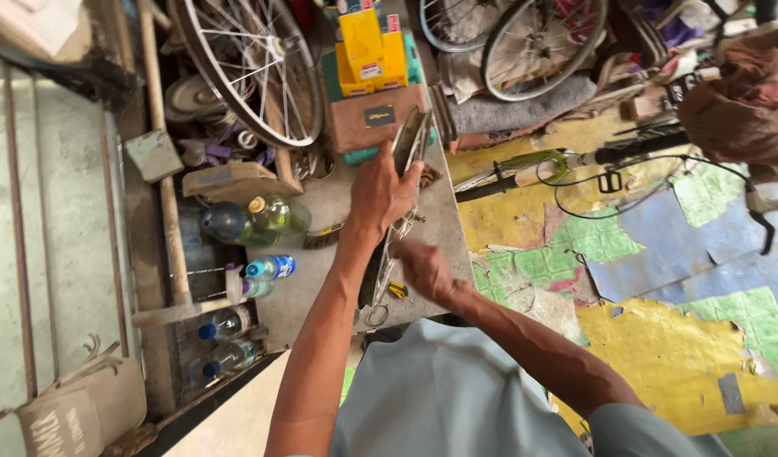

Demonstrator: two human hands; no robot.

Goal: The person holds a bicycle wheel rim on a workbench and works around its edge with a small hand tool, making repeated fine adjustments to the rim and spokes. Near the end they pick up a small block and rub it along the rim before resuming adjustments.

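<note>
Gripping flat dark tool (pixel 410 140), long axis pointing away | left hand (pixel 380 193) fingers closed | right hand (pixel 423 269) blurred, unclear

dark flat case (pixel 408 140), tilted, on workbench (pixel 321 279)

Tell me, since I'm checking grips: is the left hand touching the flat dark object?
Touching: the head view shows the left hand with its fingers wrapped around the flat dark object.

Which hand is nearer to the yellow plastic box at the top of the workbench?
Left. The left hand grips a flat dark object just below the yellow plastic box; the right hand, blurred, is lower on the grey workbench.
</note>
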